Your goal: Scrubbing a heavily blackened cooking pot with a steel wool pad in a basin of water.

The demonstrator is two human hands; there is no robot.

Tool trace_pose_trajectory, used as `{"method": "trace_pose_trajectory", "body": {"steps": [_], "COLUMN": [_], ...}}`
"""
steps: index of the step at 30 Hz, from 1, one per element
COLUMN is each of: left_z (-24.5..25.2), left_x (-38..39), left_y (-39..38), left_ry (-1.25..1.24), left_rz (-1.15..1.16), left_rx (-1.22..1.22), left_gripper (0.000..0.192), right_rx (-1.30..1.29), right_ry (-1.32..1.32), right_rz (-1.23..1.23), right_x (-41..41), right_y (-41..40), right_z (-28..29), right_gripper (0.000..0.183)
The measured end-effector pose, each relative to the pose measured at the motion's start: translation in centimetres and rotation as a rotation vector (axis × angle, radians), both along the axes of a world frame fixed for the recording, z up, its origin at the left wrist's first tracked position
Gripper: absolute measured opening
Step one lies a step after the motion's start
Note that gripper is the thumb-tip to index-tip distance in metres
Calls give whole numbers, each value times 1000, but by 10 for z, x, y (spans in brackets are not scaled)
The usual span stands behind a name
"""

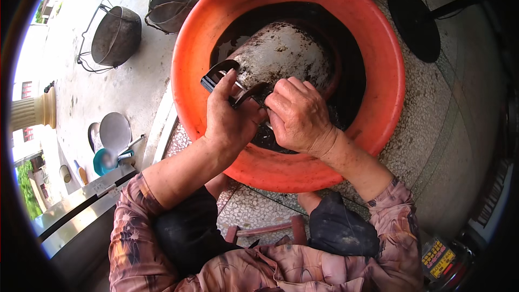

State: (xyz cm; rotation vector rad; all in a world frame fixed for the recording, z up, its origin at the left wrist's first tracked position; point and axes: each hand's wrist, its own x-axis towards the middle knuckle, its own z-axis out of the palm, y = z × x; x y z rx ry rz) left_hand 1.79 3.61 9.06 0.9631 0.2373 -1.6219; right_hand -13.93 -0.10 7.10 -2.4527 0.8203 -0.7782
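Observation:
My left hand [233, 119] grips a black curved handle or bracket [219, 74] with a metal rod across it. It is held above a large orange plastic basin [357, 162]. My right hand [298, 115] is close by, its fingers curled and bunched by the black piece's right end. Whether something small is pinched in them is hidden. Behind both hands a rounded metal pot [284, 50], stained with dark soot, lies in the basin's dark liquid [350, 63]. Its underside appears to face up.
At the upper left stand two blackened pots with wire frames, one [115, 36] nearer and another [170, 6]. A teal dipper [106, 161] and a round grey lid [115, 132] lie at left. A round black stand base [413, 24] is at right. A low wooden stool [265, 232] is beneath me.

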Motion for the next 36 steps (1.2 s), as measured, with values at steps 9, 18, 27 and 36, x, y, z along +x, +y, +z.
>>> {"method": "trace_pose_trajectory", "body": {"steps": [9, 18, 27, 36], "left_z": [0, -10, -17, -22], "left_x": [3, 2, -1, -5], "left_y": [-3, 3, 8, 22], "left_ry": [-19, 16, 15, -114], "left_rz": [34, 11, -89, -161], "left_rx": [-34, -67, -50, 11], "left_gripper": [38, 39, 34, 29], "right_rx": [-5, -22, -35, 45], "right_ry": [14, 5, 73, 139], "right_rz": [-25, -115, -6, -1], "right_x": [-1, -14, -1, -10], "right_y": [-4, -32, -44, -47], "right_z": [-7, -17, -7, -8], "right_gripper": [6, 6, 2, 4]}}
